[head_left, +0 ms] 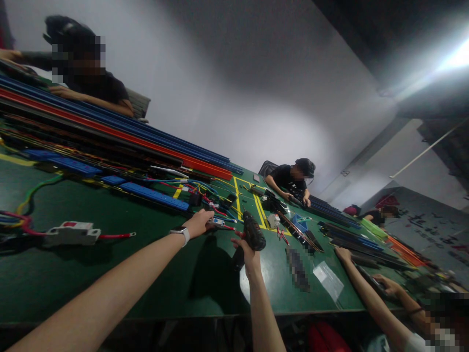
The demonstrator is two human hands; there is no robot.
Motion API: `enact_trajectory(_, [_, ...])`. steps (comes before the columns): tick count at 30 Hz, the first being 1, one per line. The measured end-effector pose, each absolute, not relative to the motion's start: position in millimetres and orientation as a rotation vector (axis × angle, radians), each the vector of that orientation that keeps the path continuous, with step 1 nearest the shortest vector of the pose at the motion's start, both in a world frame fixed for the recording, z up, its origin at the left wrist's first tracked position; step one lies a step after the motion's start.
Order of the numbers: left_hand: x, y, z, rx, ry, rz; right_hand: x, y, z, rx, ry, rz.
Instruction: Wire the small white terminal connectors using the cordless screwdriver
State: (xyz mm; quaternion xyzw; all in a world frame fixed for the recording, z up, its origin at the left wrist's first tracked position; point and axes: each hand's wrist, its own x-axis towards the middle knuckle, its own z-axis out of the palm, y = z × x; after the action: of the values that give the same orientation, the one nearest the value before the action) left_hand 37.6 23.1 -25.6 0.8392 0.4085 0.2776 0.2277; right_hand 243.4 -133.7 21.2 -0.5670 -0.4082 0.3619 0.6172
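Observation:
My left hand [200, 222], with a white watch on its wrist, is closed on a small circuit breaker [217, 221] that shows a blue marking. A red lead sticks out of the breaker's right side. Most of the breaker's body is hidden behind my fingers. My right hand [250, 252] grips a dark cordless drill [253, 231] by its handle, just right of the breaker. Whether the drill's tip touches anything cannot be made out. Nearer on the left lies a white breaker [73, 233] with a red lead ending in a ring lug.
Long blue socket strips [156, 194] and orange rails [205, 167] run along the green table [154, 283]. A clear plastic bag [329, 282] lies to the right. Co-workers sit across the table, and another person's hand [342, 253] works at the right.

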Motion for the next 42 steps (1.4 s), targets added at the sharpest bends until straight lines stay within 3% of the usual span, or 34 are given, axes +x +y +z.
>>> enact_trajectory(12, [39.1,26.9,-37.4,2.343,1.071,0.866,211.6,-205.7,18.1,-1.401,-1.098,0.848])
enact_trajectory(42, [43.7,31.9,-42.6,2.517,0.998,0.834,183.9,-210.0,23.6,-1.503,-1.15,0.757])
